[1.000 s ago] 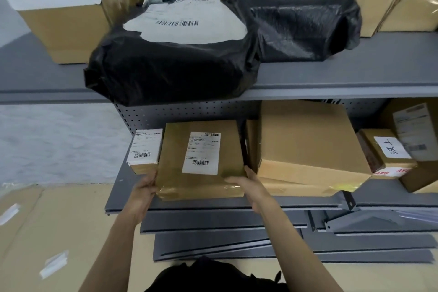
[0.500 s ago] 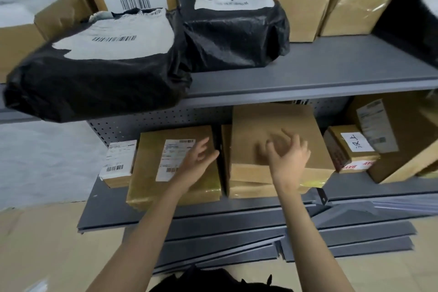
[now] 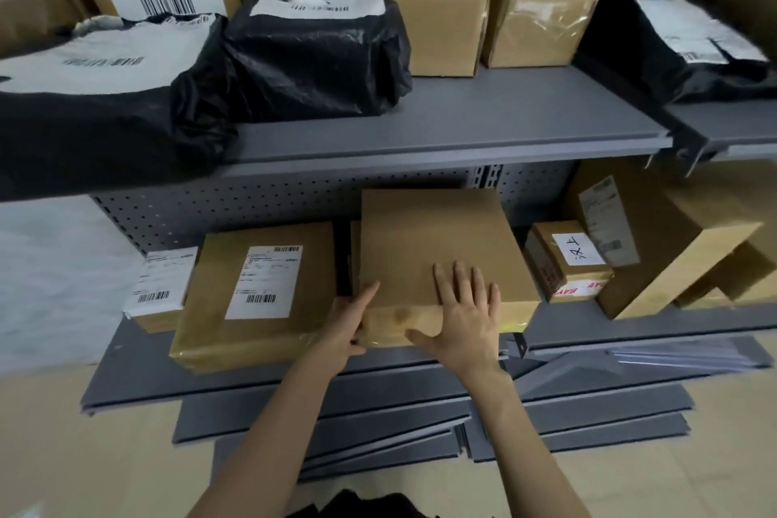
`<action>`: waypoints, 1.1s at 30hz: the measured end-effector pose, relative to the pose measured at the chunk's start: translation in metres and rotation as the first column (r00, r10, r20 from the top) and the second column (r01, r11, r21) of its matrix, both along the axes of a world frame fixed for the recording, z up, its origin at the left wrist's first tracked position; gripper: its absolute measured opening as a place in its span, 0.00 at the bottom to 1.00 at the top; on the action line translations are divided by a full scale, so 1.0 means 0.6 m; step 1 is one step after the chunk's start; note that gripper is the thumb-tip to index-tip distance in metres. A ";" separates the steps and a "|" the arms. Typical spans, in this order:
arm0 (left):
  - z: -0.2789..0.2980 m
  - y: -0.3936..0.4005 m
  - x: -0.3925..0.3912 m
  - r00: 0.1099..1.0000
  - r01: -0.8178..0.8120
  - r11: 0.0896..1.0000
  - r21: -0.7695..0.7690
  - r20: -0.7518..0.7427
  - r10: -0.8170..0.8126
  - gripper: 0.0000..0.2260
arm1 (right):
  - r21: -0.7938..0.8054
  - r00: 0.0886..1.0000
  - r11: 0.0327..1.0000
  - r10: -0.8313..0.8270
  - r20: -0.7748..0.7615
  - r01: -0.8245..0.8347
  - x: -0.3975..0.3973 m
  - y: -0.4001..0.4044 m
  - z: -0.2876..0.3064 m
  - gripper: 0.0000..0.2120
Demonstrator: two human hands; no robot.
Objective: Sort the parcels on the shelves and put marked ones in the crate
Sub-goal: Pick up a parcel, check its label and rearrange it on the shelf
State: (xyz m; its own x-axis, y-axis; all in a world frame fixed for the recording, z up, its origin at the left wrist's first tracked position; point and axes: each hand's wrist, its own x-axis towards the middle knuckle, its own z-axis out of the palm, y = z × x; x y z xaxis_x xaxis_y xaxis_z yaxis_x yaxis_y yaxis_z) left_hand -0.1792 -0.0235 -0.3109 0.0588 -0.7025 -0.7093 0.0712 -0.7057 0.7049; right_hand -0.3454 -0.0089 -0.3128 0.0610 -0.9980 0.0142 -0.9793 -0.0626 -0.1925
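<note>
Now both hands (image 3: pixel 462 318) press a plain, flat cardboard parcel (image 3: pixel 437 248).

Two hands rest on one plain brown parcel (image 3: pixel 437 248). Left of that grip sit two labelled boxes (image 3: pixel 260 294); right of it, one small box (image 3: pixel 567 261) and one large carton (image 3: pixel 656 231). Above it lie three black bags (image 3: pixel 319 67) and about five brown boxes (image 3: pixel 441 25).
</note>
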 end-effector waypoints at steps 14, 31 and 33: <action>0.071 0.060 0.015 0.995 -0.065 0.984 -0.165 -0.092 0.050 0.25 | -0.409 0.986 0.898 0.133 -0.103 -0.164 0.081 0.059 0.022 0.60; 0.101 0.142 0.147 0.953 -0.003 0.948 -0.320 0.287 0.100 0.37 | -0.071 0.060 0.913 0.052 0.997 0.401 0.180 0.102 0.109 0.44; 0.072 0.154 0.167 0.973 -0.126 0.952 -0.280 0.150 0.173 0.47 | 0.046 -0.034 0.901 -0.034 0.999 0.431 0.178 0.104 0.093 0.42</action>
State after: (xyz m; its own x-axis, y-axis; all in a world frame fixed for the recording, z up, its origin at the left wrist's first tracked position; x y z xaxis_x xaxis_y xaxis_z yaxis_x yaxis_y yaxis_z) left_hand -0.0789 0.0688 -0.2679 0.2818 -0.8382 -0.4669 0.0231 -0.4806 0.8766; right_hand -0.2388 0.0533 -0.2573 -0.4451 -0.8954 0.0150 0.1800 -0.1058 -0.9780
